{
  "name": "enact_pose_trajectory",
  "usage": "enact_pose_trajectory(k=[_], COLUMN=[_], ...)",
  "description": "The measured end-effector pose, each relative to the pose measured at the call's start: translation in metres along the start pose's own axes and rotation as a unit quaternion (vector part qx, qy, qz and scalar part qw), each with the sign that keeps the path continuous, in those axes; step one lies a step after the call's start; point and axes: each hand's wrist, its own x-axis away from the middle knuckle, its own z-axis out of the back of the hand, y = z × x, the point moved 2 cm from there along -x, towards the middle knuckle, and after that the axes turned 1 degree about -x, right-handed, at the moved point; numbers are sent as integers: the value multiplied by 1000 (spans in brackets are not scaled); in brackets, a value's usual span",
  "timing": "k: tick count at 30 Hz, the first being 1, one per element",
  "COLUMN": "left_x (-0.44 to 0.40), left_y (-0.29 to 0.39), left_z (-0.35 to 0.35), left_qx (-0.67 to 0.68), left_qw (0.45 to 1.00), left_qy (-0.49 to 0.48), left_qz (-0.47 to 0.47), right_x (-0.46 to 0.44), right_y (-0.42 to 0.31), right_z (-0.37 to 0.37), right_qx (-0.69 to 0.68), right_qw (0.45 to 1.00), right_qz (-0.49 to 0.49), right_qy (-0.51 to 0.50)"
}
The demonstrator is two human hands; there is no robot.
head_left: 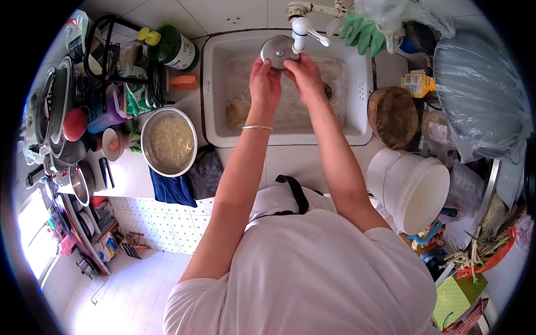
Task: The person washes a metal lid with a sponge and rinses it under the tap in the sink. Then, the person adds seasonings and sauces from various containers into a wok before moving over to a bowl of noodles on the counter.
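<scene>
As head view is showing, L hand (264, 86) and R hand (305, 79) are gripping metal lid (274, 47) by near rim, over sink (290, 137), beside tap (300, 33). Step's apparently rinsing, flow unconfirmed; any turning is requiring firm grip, L & R.

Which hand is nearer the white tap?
Right. The right hand is close by the white tap's spout, gripping the right side of the round metal piece; the left hand grips its left side, farther from the spout.
</scene>
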Motion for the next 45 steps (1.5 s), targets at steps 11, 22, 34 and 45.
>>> enact_pose_trajectory(k=[11,22,34,45], left_x=[5,12,10,13], left_y=[-5,-5,-7,-6], left_z=[-3,2,-2,-7], left_qx=[-61,-49,-74,-74], left_qw=[997,999,997,997], left_qy=[-42,8,-5,-15], left_qz=[0,2,-23,-24], right_x=[-1,0,5,9], right_y=[0,-2,-3,-9], right_z=[13,11,8,5], right_qx=[203,238,168,150], right_qw=[977,969,984,986], right_qz=[67,63,63,66], right_qy=[5,-6,9,15])
